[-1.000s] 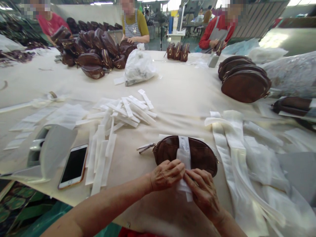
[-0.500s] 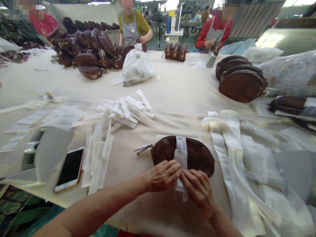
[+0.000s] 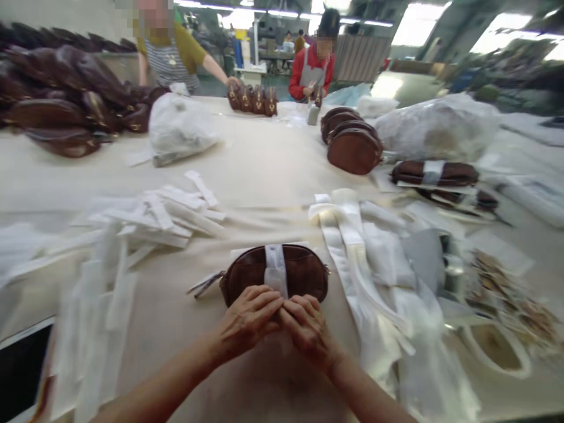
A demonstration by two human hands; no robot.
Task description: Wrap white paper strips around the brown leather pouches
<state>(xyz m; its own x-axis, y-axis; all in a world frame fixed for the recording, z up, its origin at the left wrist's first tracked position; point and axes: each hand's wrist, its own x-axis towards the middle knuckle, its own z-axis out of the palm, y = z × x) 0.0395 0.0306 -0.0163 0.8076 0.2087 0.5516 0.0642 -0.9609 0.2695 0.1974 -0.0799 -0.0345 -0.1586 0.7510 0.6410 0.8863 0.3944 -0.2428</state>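
A small brown leather pouch (image 3: 299, 273) lies on the cream table (image 3: 264, 170) right in front of me, zipper pull pointing left. A white paper strip (image 3: 275, 271) is wrapped over its middle. My left hand (image 3: 247, 320) and my right hand (image 3: 308, 329) meet at the pouch's near edge, fingers curled and pressed together on the strip's lower end, which they hide.
Loose white strips (image 3: 176, 208) lie to the left, longer white bands (image 3: 352, 247) to the right. Finished brown pouches (image 3: 355, 150) and a wrapped one (image 3: 434, 173) sit at the right. Across the table two people handle bags beside a white plastic bag (image 3: 178, 126) and a bag pile (image 3: 61, 106).
The strip's loose tail has disappeared under my fingers and both hands have closed in at the pouch's edge. The view has swung right; the phone has slid to the frame's left edge.
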